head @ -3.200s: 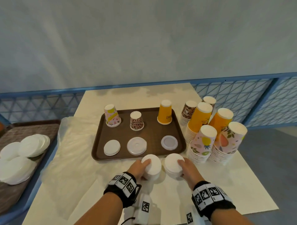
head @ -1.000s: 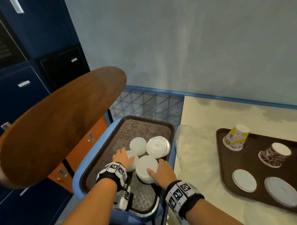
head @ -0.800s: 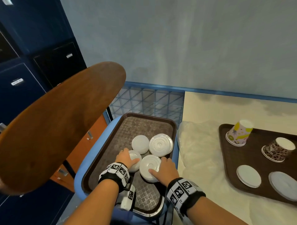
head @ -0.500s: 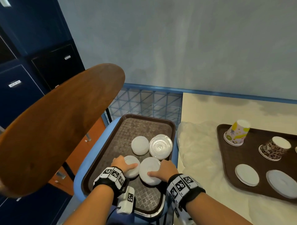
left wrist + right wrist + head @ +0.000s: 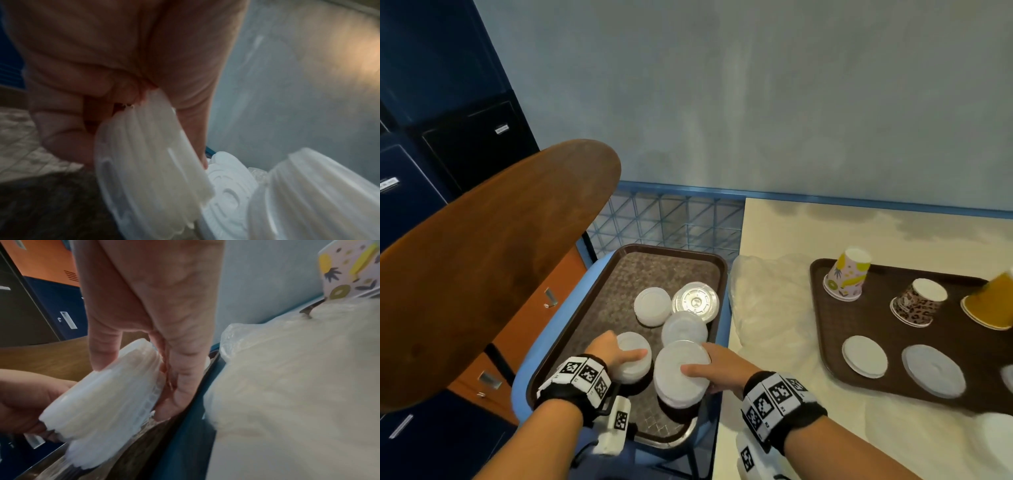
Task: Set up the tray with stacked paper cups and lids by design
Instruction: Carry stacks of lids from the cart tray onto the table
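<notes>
Two brown trays are in the head view. On the left tray [image 5: 599, 308] my left hand [image 5: 619, 353] grips a small stack of white lids [image 5: 633, 358], and my right hand [image 5: 705, 366] grips a wider stack of white lids [image 5: 678, 373]. Both stacks sit tilted in the wrist views, the small stack [image 5: 148, 162] between my thumb and curled fingers, the wider stack [image 5: 107, 402] likewise. Three more lid piles [image 5: 652, 305] lie behind them. The right tray [image 5: 822, 329] carries an upturned pineapple cup [image 5: 847, 274], a leopard cup [image 5: 917, 301], an orange cup [image 5: 993, 301] and lids [image 5: 864, 356] in front.
The left tray rests on a blue seat [image 5: 524, 387] beside a brown wooden backrest [image 5: 482, 260]. Crumpled clear plastic [image 5: 763, 308] covers the cream table [image 5: 876, 226] between the trays. A blue wire fence [image 5: 671, 219] and dark lockers [image 5: 448, 102] stand behind.
Both hands carried their lid stacks from the table to the left tray, then drew back toward its near end. One more lid pile now shows behind the right hand's stack.
</notes>
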The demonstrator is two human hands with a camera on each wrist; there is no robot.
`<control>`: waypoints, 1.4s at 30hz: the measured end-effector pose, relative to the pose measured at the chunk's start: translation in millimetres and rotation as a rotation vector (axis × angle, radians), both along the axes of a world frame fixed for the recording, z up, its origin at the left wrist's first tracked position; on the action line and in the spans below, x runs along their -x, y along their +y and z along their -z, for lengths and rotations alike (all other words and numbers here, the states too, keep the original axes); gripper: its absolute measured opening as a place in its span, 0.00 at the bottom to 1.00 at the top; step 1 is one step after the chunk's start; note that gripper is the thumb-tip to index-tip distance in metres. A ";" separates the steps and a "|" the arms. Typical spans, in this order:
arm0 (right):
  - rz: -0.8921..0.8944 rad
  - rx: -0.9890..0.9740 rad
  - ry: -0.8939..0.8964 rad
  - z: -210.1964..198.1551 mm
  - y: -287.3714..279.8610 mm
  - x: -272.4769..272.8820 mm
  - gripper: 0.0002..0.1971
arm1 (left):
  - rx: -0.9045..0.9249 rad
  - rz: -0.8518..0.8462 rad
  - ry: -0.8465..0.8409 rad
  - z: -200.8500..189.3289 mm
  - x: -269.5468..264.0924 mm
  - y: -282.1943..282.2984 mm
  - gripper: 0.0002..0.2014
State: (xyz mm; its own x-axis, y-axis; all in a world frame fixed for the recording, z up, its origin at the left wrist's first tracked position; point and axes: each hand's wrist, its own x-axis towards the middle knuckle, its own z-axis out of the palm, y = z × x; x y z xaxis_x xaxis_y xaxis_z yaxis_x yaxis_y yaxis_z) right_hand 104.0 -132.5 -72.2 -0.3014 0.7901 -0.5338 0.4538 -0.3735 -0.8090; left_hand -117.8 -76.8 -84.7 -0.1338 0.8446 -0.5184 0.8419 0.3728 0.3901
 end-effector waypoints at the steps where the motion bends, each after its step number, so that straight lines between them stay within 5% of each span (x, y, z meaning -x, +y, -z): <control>1: 0.000 -0.014 0.011 -3.5 -5.6 -8.9 0.23 | -0.016 -0.004 0.002 -6.0 -7.2 -2.2 0.34; 8: 0.235 -0.095 0.115 -22.1 -46.9 -88.6 0.18 | -0.179 -0.056 -0.337 -47.8 -86.4 -18.3 0.26; 16: 0.531 -0.049 -0.021 -16.6 -99.3 -206.3 0.20 | 0.051 0.047 -0.626 -23.2 -228.2 -59.9 0.10; 26: 0.603 0.025 -0.265 3.2 -144.2 -275.6 0.20 | 0.235 0.211 -0.554 20.7 -320.8 -109.0 0.17; 42: 0.417 -0.011 -0.568 14.9 -132.6 -282.4 0.19 | -0.023 0.440 -0.110 26.4 -332.4 -113.1 0.18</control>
